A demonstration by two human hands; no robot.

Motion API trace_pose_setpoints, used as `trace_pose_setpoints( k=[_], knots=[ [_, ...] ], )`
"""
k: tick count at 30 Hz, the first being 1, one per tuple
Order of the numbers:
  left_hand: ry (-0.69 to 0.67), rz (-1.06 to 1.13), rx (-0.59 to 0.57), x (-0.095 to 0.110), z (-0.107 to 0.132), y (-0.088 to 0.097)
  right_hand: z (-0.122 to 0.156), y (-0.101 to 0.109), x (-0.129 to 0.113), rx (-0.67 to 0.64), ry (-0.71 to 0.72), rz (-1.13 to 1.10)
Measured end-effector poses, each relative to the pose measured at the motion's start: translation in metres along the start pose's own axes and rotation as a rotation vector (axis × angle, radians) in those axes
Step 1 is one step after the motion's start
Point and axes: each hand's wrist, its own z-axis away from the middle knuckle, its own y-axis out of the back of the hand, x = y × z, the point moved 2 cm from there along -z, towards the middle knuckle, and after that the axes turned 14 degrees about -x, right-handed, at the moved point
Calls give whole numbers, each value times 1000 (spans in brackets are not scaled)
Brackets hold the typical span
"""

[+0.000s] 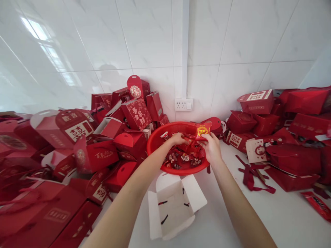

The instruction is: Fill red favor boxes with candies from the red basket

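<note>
A red plastic basket [153, 151] holds several small wrapped candies [184, 158] in red and dark wrappers. Over its right rim, my right hand [212, 146] pinches a red snack packet [203, 130] with a gold emblem. My left hand [179, 138] is inside the basket's upper part, its fingers closed at some red wrapping; exactly what they grip is hidden. Just in front of the basket lies an unfolded box [177, 203], white inside, flaps spread, with short dark cord ends showing through its walls.
Red gift boxes [97, 153] are heaped on the left, some with handles up. More red boxes [294, 158] pile up on the right, beside a dark red ribbon [250, 175] and a red packet [317, 206]. A wall socket [183, 104] sits behind the basket.
</note>
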Motion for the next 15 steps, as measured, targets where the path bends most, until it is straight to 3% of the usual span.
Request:
trace_pose_setpoints(
  k=[5, 11, 15],
  knots=[
    [9, 19, -107, 6, -9, -8, -2, 1, 4, 14, 15, -7],
    [43, 14, -8, 1, -7, 13, -4, 4, 6, 23, 21, 6],
    [57, -13, -1, -5, -2, 22, -3, 2, 6, 25, 21, 5]
  ],
)
